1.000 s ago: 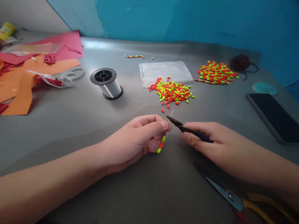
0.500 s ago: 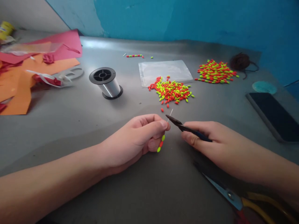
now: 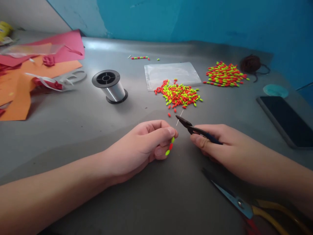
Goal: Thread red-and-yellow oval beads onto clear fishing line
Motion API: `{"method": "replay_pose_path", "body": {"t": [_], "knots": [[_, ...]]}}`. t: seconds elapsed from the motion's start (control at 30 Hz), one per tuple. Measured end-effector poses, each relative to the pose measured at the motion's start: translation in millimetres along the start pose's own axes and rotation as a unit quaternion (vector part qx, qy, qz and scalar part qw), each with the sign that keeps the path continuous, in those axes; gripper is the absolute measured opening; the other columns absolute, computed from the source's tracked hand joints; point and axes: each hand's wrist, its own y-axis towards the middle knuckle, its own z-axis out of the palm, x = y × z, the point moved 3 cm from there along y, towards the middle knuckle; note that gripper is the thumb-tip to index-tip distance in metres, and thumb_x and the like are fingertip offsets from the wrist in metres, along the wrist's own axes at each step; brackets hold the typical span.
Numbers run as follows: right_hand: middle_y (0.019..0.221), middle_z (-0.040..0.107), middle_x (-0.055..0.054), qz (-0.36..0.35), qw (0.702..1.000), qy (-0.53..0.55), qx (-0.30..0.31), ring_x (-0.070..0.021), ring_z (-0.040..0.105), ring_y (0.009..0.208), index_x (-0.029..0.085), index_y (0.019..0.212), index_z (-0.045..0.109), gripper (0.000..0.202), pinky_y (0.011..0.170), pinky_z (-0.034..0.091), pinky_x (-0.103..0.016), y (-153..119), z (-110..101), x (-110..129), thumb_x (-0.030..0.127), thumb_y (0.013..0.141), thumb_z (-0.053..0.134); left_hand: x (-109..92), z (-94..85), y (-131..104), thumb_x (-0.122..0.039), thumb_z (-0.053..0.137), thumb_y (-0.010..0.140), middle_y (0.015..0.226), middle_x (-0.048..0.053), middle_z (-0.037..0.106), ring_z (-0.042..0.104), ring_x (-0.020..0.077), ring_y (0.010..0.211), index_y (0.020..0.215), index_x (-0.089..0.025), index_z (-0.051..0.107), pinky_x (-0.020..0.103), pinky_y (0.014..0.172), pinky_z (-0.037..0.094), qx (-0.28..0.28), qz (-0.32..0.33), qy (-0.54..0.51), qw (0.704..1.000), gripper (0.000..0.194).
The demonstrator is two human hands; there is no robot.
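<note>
My left hand (image 3: 146,140) is closed in a pinch, thumb against forefinger. From it hangs a short strand of beads (image 3: 170,147), two lime green and one red showing; the rest is hidden by the fingers. My right hand (image 3: 217,140) is wrapped round a pair of dark pliers (image 3: 195,129) with blue handles. The pliers' tips point left and meet a thin white stick-like piece (image 3: 181,113), which stands slanted just above my left fingertips. A small gap shows between that piece and the fingers.
Behind the hands lie a bead pile (image 3: 181,94), a clear plastic bag (image 3: 173,71) and another bead pile (image 3: 225,75). A wire spool (image 3: 114,91) stands left. Scissors (image 3: 241,204) lie by my right forearm, a phone (image 3: 286,120) at right, coloured paper (image 3: 22,94) at left.
The pliers have moved slightly up and right, and the white piece has gone with them, away from my left fingertips. The hanging beads have swung a little right and up.
</note>
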Motion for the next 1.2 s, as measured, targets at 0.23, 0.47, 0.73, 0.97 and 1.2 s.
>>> {"method": "replay_pose_path", "body": {"t": [0.23, 0.47, 0.73, 0.97, 1.2], "knots": [[0.114, 0.085, -0.003, 0.006, 1.0, 0.013, 0.002, -0.0328, 0.079, 0.106, 0.029, 0.118, 0.083, 0.03, 0.077, 0.062, -0.034, -0.3, 0.4, -0.4, 0.048, 0.098, 0.07, 0.0, -0.4, 1.0, -0.029, 0.072, 0.098, 0.068, -0.005, 0.042, 0.033, 0.0108, 0.065, 0.079, -0.018, 0.058, 0.026, 0.062, 0.028, 0.005, -0.003, 0.005, 1.0, 0.026], [0.068, 0.062, 0.003, 0.034, 0.995, 0.081, 0.035, -0.0158, 0.059, 0.062, 0.023, 0.08, 0.064, 0.034, 0.052, 0.044, -0.025, 1.5, -3.6, -17.6, 0.05, 0.1, 0.071, -10.8, -4.3, -3.6, -0.039, 0.071, 0.1, 0.074, -0.003, 0.047, 0.035, 0.0089, 0.063, 0.079, -0.017, 0.06, 0.025, 0.057, 0.026, -0.019, -0.007, 0.107, 0.994, 0.032], [0.064, 0.05, 0.005, 0.063, 0.985, 0.151, 0.061, -0.0122, 0.043, 0.055, 0.024, 0.083, 0.052, 0.045, 0.046, 0.035, -0.024, 8.6, -2.7, -28.1, 0.063, 0.098, 0.07, -19.9, -7.8, -2.3, -0.039, 0.073, 0.099, 0.069, -0.005, 0.044, 0.035, 0.0097, 0.062, 0.083, -0.019, 0.061, 0.026, 0.057, 0.023, 0.013, -0.033, 0.174, 0.984, 0.029], [0.063, 0.047, 0.005, 0.059, 0.98, 0.178, 0.07, -0.0117, 0.042, 0.053, 0.024, 0.079, 0.048, 0.051, 0.044, 0.036, -0.024, 11.7, -2.2, -24.6, 0.066, 0.093, 0.074, -16.6, -9.9, -0.7, -0.034, 0.076, 0.097, 0.07, -0.004, 0.047, 0.037, 0.0105, 0.064, 0.085, -0.019, 0.063, 0.027, 0.059, 0.025, 0.045, -0.029, 0.167, 0.984, 0.023], [0.061, 0.046, 0.006, 0.075, 0.972, 0.214, 0.068, -0.0109, 0.04, 0.049, 0.025, 0.079, 0.048, 0.053, 0.041, 0.034, -0.024, 14.8, -2.4, -21.5, 0.065, 0.086, 0.081, -10.3, -8.0, 3.9, -0.038, 0.08, 0.097, 0.071, -0.005, 0.041, 0.032, 0.0088, 0.063, 0.083, -0.017, 0.059, 0.024, 0.058, 0.025, 0.084, -0.033, 0.072, 0.993, 0.033]]}}
